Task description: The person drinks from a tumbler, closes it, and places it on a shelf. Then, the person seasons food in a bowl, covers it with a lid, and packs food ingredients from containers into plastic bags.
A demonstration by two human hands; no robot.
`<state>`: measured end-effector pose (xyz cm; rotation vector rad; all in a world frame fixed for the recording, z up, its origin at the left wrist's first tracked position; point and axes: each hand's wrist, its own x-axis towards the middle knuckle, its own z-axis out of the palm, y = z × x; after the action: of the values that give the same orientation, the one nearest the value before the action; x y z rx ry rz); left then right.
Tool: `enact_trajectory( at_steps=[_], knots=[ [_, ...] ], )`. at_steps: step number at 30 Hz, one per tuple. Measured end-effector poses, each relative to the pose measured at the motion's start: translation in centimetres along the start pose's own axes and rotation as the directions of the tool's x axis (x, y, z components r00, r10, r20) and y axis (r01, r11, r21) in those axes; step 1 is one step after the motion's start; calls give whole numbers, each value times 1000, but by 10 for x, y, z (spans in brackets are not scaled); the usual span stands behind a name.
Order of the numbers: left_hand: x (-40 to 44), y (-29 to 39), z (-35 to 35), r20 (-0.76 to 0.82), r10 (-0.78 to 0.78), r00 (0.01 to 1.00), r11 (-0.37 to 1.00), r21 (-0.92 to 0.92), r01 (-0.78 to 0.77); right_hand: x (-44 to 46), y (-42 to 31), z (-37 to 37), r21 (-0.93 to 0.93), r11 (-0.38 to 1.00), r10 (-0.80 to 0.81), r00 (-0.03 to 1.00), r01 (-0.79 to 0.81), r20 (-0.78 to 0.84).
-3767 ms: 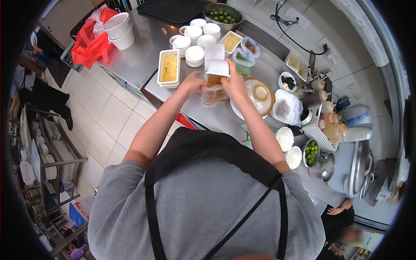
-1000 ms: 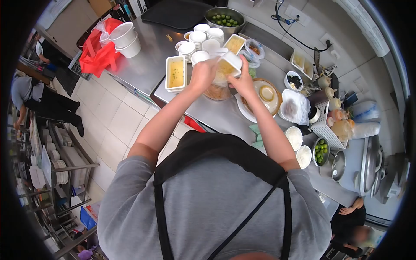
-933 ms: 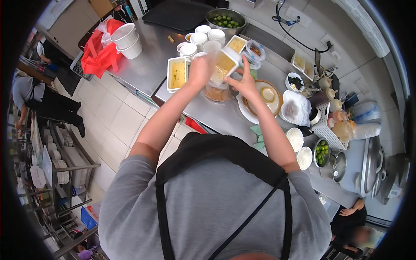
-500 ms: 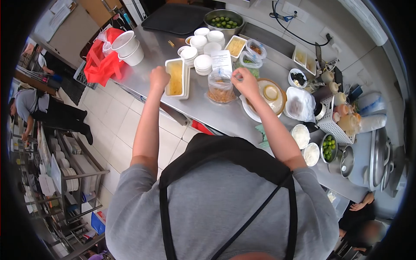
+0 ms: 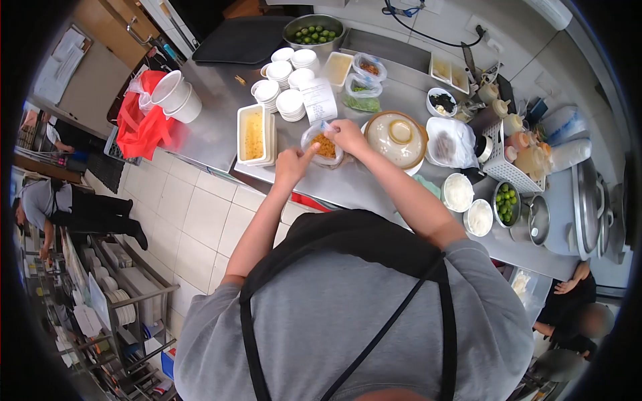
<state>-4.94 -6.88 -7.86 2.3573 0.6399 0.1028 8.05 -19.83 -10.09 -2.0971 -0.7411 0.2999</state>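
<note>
A clear plastic bag (image 5: 309,137) of orange, shredded-looking food (image 5: 326,146) stands on the steel counter between my hands, its mouth open. My right hand (image 5: 349,138) pinches the bag's rim on the right. From the near left, my left hand (image 5: 294,164) holds the bag's edge, thumb stretched along it and the other fingers curled. Left of the bag is a rectangular white tub (image 5: 254,135) with yellowish contents. A printed receipt (image 5: 319,100) lies just behind the bag. To the right sits a lidded beige clay pot (image 5: 396,142).
Stacked white lidded cups (image 5: 290,103) stand behind the tub. Bags of greens (image 5: 362,100), a bowl of limes (image 5: 313,35) and a black tray (image 5: 242,41) are farther back. Sauce bottles in a white basket (image 5: 511,158) line the right. Other people (image 5: 575,294) stand nearby.
My left hand has moved from beside the white tub to the bag. My right hand has come down onto the bag's rim, and the bag's mouth now shows open. The camera view has shifted.
</note>
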Motion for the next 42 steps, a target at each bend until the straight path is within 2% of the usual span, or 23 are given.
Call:
enact_trajectory(
  at_steps=[2,4,5,6,7,9,14,16,17,19,23,25,29,31,32,33,34,35,36,37,39,41,42],
  knots=[
    [5,-4,5,165,-177,970,922,-317,222,-9,-4,0,120,987,95,992,-105,87],
    [14,-12,12,135,-90,987,864,-483,145,-14,-7,2,230,949,175,966,-217,191],
    [17,-14,13,83,-3,997,772,-633,55,-15,-8,2,489,821,195,949,-296,247],
    [21,-17,11,196,-52,979,638,-748,183,-15,-9,3,699,618,198,932,-360,304],
    [24,-15,4,197,-56,979,640,-745,187,-18,-14,-1,700,615,199,930,-363,308],
    [28,-13,-6,275,-8,961,447,-859,250,-25,-25,-15,812,455,198,930,-366,308],
    [36,-25,10,384,-69,921,244,-888,389,-27,-18,-14,713,544,241,896,-443,372],
    [37,-31,16,448,-102,888,19,-892,452,-31,-17,-12,752,441,250,872,-490,422],
    [37,-33,19,450,-103,887,19,-891,454,-32,-15,-10,752,440,251,871,-491,423],
    [39,-39,24,498,48,866,-244,-835,494,-33,-14,-3,875,141,276,867,-463,414],
    [48,-45,31,555,252,793,-360,-707,609,-32,-28,-2,901,-78,336,840,-426,426],
    [44,-29,33,616,-23,787,-184,-777,602,-28,-31,-4,860,-206,429,746,-468,509],
    [59,-64,58,667,77,741,-172,-723,669,-18,1,21,841,-176,468,708,-512,529],
    [70,-95,72,591,204,780,26,-800,599,-14,33,41,809,247,528,774,-533,348],
    [60,-76,62,592,205,779,27,-799,600,-14,43,46,810,247,530,774,-532,347],
    [39,-40,42,397,-91,913,304,-862,405,-16,52,48,616,696,401,911,-369,93],
    [21,-19,31,80,-292,953,595,-765,247,-20,51,45,448,858,280,960,-253,5],
    [13,-19,31,85,-287,954,595,-765,247,-25,38,37,245,961,153,985,-128,-83],
    [7,-18,31,-219,-106,970,851,-525,-25,-31,25,27,124,992,8,976,19,-218],
    [2,-15,31,-434,169,885,952,-161,-260,-38,3,13,-18,988,-149,931,151,-333],
    [-3,-7,27,-408,215,887,955,-103,-278,-42,-11,6,-142,975,-210,911,169,-355],
    [6,-12,28,-185,84,979,993,-61,-97,-38,-6,7,-159,986,-52,997,41,-65],
    [10,-13,31,-268,134,954,989,-27,-147,-34,2,14,-194,979,-91,990,69,-109]
  ],
)
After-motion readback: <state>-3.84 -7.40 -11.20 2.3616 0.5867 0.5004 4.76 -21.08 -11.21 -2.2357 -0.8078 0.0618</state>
